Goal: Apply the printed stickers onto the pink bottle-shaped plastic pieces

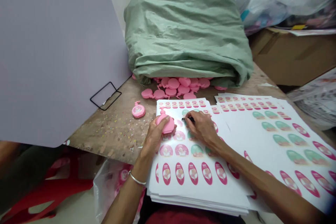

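My left hand [153, 136] is closed around a pink toy pump bottle [168, 125], held over the left side of a stack of sticker sheets [199, 192]. The bottle's pump points away from me. My right hand [202, 126] rests on the top sheet, fingers pinched on a small black tool [187, 119]. Its tip reaches a pink sticker; the tool's exact kind is mostly hidden by the fingers. Rows of pink, green and oval stickers cover the sheet. On the table to the left stands a labelled pink bottle [138, 110], apart from both hands.
Several plain pink bottles [173, 84] spill from under a large green sack [183, 28] at the back. More sticker sheets [244, 140] lie on the right. A grey panel [57, 56] borders the left, near a black wire frame [105, 96]. A plastic bag [105, 185] hangs below the table edge.
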The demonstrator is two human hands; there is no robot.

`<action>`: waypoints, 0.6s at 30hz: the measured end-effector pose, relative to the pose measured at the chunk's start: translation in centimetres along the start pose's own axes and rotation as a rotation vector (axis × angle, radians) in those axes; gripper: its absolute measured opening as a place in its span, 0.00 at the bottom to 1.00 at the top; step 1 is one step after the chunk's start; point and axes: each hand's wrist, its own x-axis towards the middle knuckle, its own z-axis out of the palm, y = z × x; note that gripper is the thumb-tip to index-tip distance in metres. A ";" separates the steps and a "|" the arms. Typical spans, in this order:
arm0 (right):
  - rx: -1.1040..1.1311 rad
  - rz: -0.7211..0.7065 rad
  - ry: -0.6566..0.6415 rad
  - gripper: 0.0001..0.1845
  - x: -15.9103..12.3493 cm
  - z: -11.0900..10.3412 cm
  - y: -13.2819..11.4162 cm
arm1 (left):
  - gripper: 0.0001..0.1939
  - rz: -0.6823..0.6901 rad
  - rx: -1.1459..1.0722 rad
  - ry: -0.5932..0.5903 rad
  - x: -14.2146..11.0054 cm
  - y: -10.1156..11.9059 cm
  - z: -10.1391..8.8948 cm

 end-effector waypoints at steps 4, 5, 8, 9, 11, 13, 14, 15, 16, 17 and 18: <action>-0.043 -0.046 0.022 0.08 -0.2 0.7 0.5 | 0.19 -0.028 0.060 -0.034 0.4 -0.2 -0.2; -0.050 -0.055 0.025 0.08 -0.3 0.9 0.6 | 0.20 -0.038 0.074 -0.040 0.4 -0.2 -0.3; -0.055 -0.067 0.026 0.07 -0.5 1.1 0.9 | 0.20 -0.057 0.098 -0.064 0.4 -0.2 -0.4; -0.047 -0.065 0.020 0.06 -0.5 1.1 0.9 | 0.21 -0.061 0.101 -0.071 0.3 -0.2 -0.4; -0.024 -0.064 0.009 0.06 -0.6 1.0 1.0 | 0.21 -0.076 0.097 -0.080 0.1 -0.3 -0.4; 0.004 -0.058 0.004 0.06 -0.6 0.8 0.9 | 0.21 -0.090 0.090 -0.083 0.0 -0.3 -0.4; 0.019 -0.053 0.003 0.06 -0.6 0.7 0.8 | 0.22 -0.093 0.092 -0.084 -0.1 -0.3 -0.4; 0.030 -0.045 0.002 0.06 -0.5 0.7 0.7 | 0.22 -0.094 0.099 -0.086 -0.1 -0.3 -0.4; 0.037 -0.035 0.000 0.06 -0.5 0.6 0.6 | 0.22 -0.093 0.108 -0.087 -0.1 -0.3 -0.4; 0.039 -0.025 -0.004 0.06 -0.5 0.6 0.5 | 0.23 -0.090 0.117 -0.090 -0.1 -0.3 -0.4; 0.032 -0.018 -0.005 0.06 -0.4 0.6 0.4 | 0.23 -0.085 0.126 -0.095 -0.1 -0.3 -0.4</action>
